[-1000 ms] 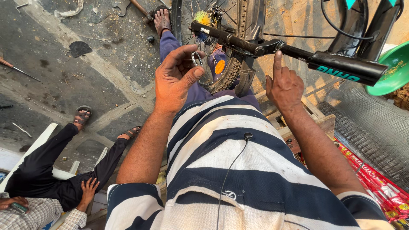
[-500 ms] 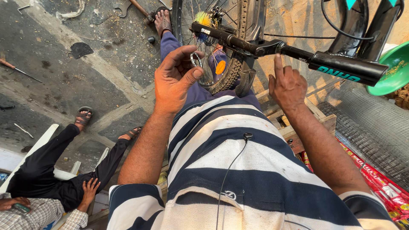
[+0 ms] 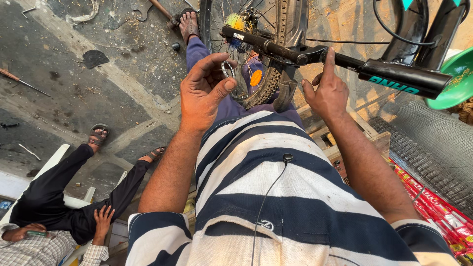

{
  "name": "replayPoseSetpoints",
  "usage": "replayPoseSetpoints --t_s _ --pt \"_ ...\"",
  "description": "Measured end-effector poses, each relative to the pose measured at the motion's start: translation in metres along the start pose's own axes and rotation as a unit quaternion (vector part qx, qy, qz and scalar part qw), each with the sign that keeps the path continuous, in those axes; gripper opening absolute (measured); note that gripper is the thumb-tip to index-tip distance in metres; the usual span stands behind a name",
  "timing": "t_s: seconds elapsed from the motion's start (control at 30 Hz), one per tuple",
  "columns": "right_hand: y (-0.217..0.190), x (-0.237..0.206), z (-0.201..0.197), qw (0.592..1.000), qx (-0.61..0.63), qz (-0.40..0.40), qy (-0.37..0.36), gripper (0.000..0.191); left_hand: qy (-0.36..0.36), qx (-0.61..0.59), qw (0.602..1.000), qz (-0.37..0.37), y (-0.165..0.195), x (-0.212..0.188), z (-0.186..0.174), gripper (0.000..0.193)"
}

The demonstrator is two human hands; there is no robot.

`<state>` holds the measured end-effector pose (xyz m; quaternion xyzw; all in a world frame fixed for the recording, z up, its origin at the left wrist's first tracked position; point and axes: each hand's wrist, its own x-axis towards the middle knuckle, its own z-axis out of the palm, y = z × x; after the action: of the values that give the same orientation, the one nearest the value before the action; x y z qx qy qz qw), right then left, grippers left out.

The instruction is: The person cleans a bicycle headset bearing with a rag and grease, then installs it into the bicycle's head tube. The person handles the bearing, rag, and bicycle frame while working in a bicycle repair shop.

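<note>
The bicycle wheel (image 3: 268, 83) is standing upright between the person's knees, its knobby tyre and spokes rising just beyond both hands, with a black frame tube (image 3: 345, 61) crossing in front of it from the hub area out to the right. The left hand (image 3: 204, 93) is hovering against the spokes with fingers curled and thumb bent toward the forefinger, pinching loosely around a small silver curved piece (image 3: 227, 69); whether the fingertips are actually pressing on it I cannot tell. An orange reflector (image 3: 255, 78) is sitting in the spokes just to the right of that pinch. The right hand (image 3: 327, 93) is held half open, its forefinger stretching up and touching the underside of the frame tube, the other fingers folded loosely and holding nothing. A green bowl (image 3: 456, 79) is lying well off to the right of that hand. Far to the left of both hands, another person in dark trousers (image 3: 59, 192) is sitting on a white chair (image 3: 44, 170).
</note>
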<state>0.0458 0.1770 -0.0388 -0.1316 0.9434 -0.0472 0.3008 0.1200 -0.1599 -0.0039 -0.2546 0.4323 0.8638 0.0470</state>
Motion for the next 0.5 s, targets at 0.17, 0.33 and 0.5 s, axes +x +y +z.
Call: replayPoseSetpoints --t_s 0.17,0.33,0.5 --pt "-0.004 -0.007 0.002 1.000 0.018 -0.016 0.020 0.098 0.004 -0.008 1.000 0.002 0.002 -0.003 -0.003 0.050" --pt "-0.006 -0.009 0.000 1.000 0.002 -0.012 0.020 0.097 -0.002 -0.013 1.000 0.004 0.002 -0.003 -0.003 0.050" --pt "-0.001 -0.027 0.002 0.994 0.042 -0.051 0.089 0.081 0.006 -0.006 1.000 -0.005 0.002 -0.003 -0.001 0.051"
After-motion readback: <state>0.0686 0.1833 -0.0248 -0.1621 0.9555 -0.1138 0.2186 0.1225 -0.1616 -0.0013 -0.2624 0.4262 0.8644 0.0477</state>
